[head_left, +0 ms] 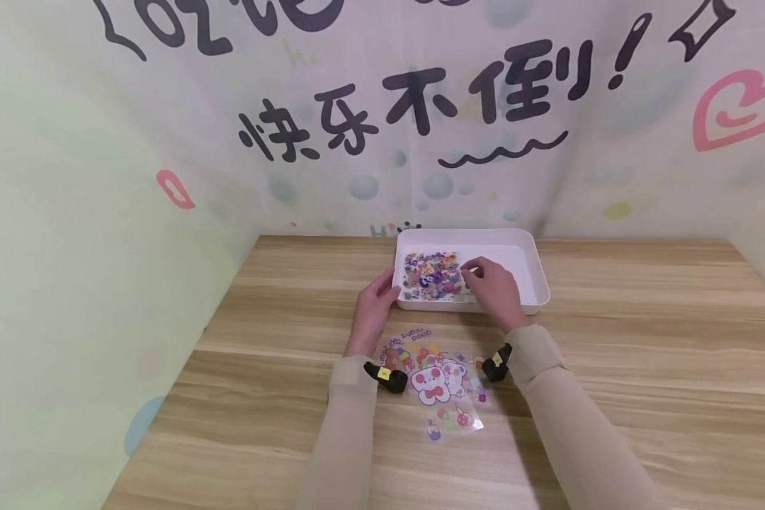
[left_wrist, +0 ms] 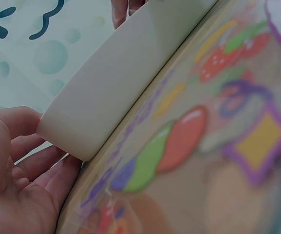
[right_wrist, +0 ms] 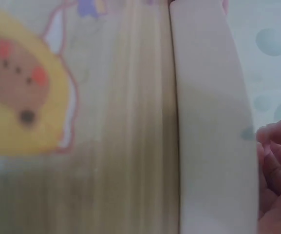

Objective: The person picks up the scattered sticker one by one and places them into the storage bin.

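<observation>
A white rectangular tray [head_left: 503,244] stands near the back of the table. My left hand [head_left: 375,308] grips its left end, thumb on the rim and the other fingers outside and below, as the left wrist view shows. In the tray's left half lies a squarish, clear-looking packet of small multicoloured pieces [head_left: 431,275]. Over the tray, my right hand [head_left: 494,287] has its fingertips pinched together at the packet's right edge. What lies between those fingertips is too small to make out. In the right wrist view the tray wall [right_wrist: 213,117] partly hides the right hand [right_wrist: 279,170].
A clear plastic sheet or bag printed with cartoon bears [head_left: 443,382] lies flat in front of the tray, below the wrists. The wood-grain table [head_left: 644,340] extends to both sides. Behind the tray hangs a printed cloth [head_left: 421,170].
</observation>
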A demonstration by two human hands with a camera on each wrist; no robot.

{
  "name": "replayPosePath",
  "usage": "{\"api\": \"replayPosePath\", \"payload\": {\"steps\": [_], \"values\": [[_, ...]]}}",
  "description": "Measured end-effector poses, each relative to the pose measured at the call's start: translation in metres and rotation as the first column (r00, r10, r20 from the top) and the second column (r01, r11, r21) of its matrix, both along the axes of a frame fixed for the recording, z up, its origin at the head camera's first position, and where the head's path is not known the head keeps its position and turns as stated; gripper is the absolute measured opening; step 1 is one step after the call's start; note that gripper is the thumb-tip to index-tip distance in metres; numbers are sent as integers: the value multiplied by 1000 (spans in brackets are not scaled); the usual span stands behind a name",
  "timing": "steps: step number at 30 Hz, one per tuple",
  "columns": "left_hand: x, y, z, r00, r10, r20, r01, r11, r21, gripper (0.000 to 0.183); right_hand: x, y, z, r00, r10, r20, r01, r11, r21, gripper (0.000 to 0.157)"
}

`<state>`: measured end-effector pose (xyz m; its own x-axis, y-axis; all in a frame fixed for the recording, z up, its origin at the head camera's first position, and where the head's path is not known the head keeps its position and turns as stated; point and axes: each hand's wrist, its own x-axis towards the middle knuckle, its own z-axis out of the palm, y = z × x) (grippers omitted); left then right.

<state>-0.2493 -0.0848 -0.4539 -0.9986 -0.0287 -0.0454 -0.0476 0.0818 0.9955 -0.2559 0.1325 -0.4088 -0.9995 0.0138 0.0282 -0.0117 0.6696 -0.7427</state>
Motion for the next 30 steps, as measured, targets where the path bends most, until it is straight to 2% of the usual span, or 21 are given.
{"api": "replayPosePath", "payload": {"steps": [6, 17, 25, 30], "values": [[-1, -1, -1, 1000, 10, 7, -10, 1000, 5, 41, 7, 1, 8, 997, 25, -69, -26, 1000, -17, 27], [-2, -3, -3, 1000, 17, 12, -16, 1000, -13, 41, 30, 2, 22, 990, 67, -127, -71, 997, -25, 35], [-3, -2, -3, 1000, 18, 13, -18, 1000, -12, 40, 45, 4, 24, 983, 116, -142, -118, 993, -6, 40], [-2, -1, -2, 1000, 17, 23, -17, 1000, -4, 41, 53, 4, 22, 979, 133, -154, -132, 991, 16, 37]]}}
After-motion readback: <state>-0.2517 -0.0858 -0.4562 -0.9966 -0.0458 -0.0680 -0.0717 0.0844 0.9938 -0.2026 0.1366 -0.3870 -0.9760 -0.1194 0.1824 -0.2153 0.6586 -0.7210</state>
